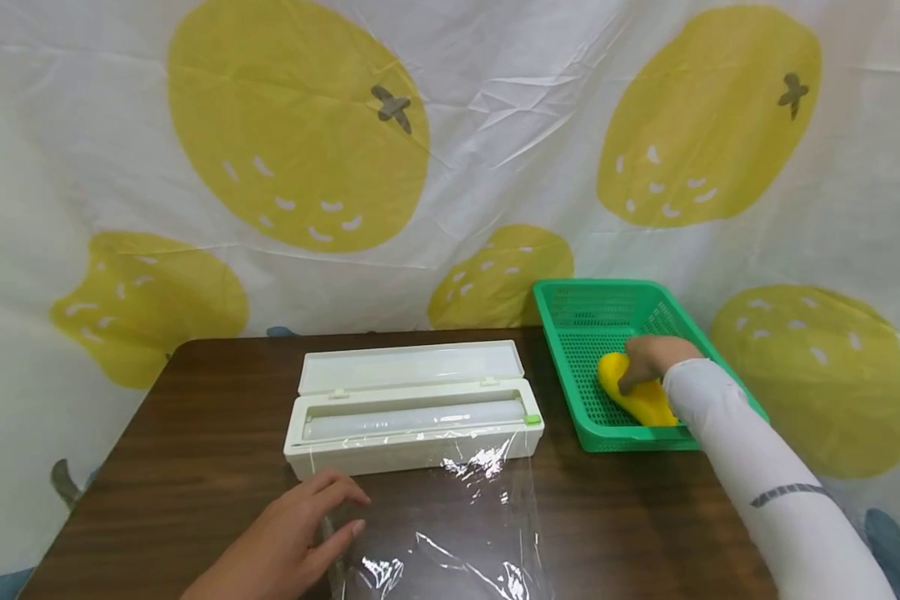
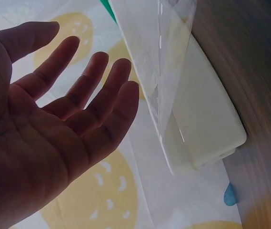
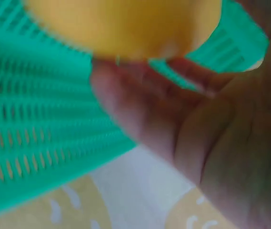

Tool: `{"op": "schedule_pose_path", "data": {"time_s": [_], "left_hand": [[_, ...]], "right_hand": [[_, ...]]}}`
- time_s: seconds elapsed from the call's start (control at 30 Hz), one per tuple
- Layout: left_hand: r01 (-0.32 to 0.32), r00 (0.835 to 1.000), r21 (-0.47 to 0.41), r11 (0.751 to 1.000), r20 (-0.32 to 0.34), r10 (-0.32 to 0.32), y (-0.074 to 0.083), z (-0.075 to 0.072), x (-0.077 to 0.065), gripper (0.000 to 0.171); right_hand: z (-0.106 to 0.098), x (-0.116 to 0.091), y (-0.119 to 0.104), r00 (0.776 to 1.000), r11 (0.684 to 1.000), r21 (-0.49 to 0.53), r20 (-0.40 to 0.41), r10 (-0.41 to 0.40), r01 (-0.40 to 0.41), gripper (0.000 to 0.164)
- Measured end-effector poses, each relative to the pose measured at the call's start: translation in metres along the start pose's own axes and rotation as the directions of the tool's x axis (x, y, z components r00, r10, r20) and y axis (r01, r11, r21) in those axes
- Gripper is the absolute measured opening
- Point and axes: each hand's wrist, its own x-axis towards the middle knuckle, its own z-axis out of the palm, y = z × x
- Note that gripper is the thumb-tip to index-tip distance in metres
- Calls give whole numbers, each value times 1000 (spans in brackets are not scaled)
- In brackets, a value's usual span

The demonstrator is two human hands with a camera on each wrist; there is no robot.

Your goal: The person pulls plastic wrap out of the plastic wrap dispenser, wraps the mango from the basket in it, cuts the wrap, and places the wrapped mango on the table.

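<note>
In the head view my right hand (image 1: pixel 656 358) reaches into a green plastic basket (image 1: pixel 561 379) and grips a smooth, elongated yellow fruit-like thing (image 1: pixel 651 406). The right wrist view shows the fingers (image 3: pixel 145 102) against its rounded yellow side (image 3: pixel 125 28); its exact kind is unclear. My left hand (image 1: pixel 300 529) hovers beside the left edge of a sheet of clear cling film (image 1: pixel 435 533), fingers loosely bent and holding nothing. The film comes out of a white cling film dispenser (image 1: pixel 412 457), whose lid (image 1: pixel 412 367) is tipped back. Inside it lies the roll (image 1: pixel 420 419).
Everything stands on a dark brown wooden table (image 1: pixel 195 433). Behind hangs a white cloth (image 1: pixel 495 125) printed with yellow fruit. A small green slider (image 1: pixel 532 420) sits at the dispenser's right front edge. The basket stands right of the dispenser.
</note>
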Motion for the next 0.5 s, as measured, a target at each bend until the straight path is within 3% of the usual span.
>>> {"op": "schedule_pose_path", "data": {"time_s": [0.1,0.23,0.4,0.5], "left_hand": [[-15,1000,9,1000,-2,15,-2,0,0,18],[-11,1000,12,1000,6,10,-3,1,1,18],[-17,1000,23,1000,-2,17,-3,-1,3,19],[-47,998,46,998,-28,49,-3,-2,3,19]], "right_hand": [[-6,-2,-3,999,999,-9,-32,-38,38,88],[-20,-10,-8,984,992,-68,-133,-119,111,80],[-37,-34,-25,945,978,-70,-251,-210,199,75],[-45,-53,-40,906,961,-95,-319,-278,261,77]]}}
